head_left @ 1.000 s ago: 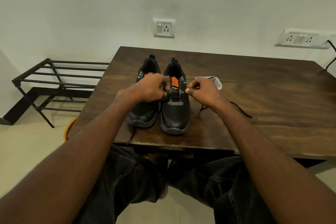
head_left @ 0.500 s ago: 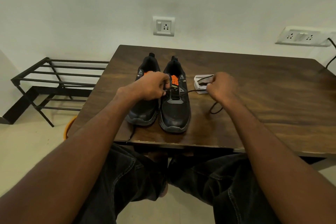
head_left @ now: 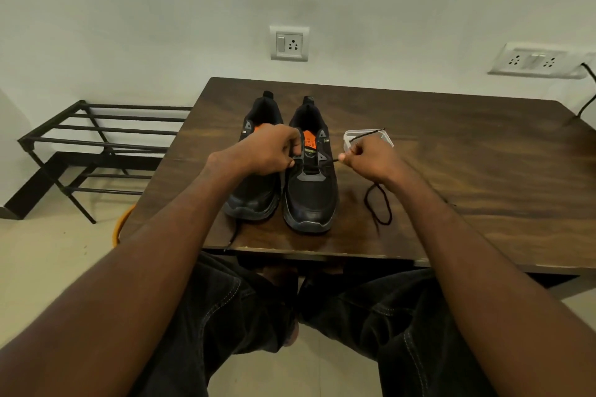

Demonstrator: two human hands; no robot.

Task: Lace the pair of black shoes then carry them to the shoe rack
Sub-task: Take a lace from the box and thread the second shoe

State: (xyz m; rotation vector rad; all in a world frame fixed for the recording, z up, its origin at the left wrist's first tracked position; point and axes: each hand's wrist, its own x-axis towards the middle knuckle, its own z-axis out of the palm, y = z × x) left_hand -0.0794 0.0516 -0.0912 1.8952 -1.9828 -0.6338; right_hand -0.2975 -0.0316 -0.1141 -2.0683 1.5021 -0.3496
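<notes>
Two black shoes with orange tongues stand side by side, toes toward me, on the dark wooden table [head_left: 451, 171]. My left hand [head_left: 267, 151] covers the left shoe [head_left: 254, 196] and pinches a lace at the left eyelets of the right shoe [head_left: 311, 200]. My right hand [head_left: 367, 158] is closed on the black lace [head_left: 379, 203], which runs taut from the right shoe's eyelets. The slack loops on the table below my wrist, and the lace's tip sticks up behind my fingers. The black metal shoe rack [head_left: 96, 145] stands on the floor left of the table.
A small clear plastic box [head_left: 385, 135] sits on the table just behind my right hand. Another lace end [head_left: 233, 237] hangs over the table's front edge below the left shoe. Wall sockets and a cable are at the back right. An orange object [head_left: 121, 226] shows under the table's left corner.
My right hand drew the lace out to the right, then came back a little toward the right shoe. The loose lace now loops beneath my wrist. My left hand stayed at the eyelets.
</notes>
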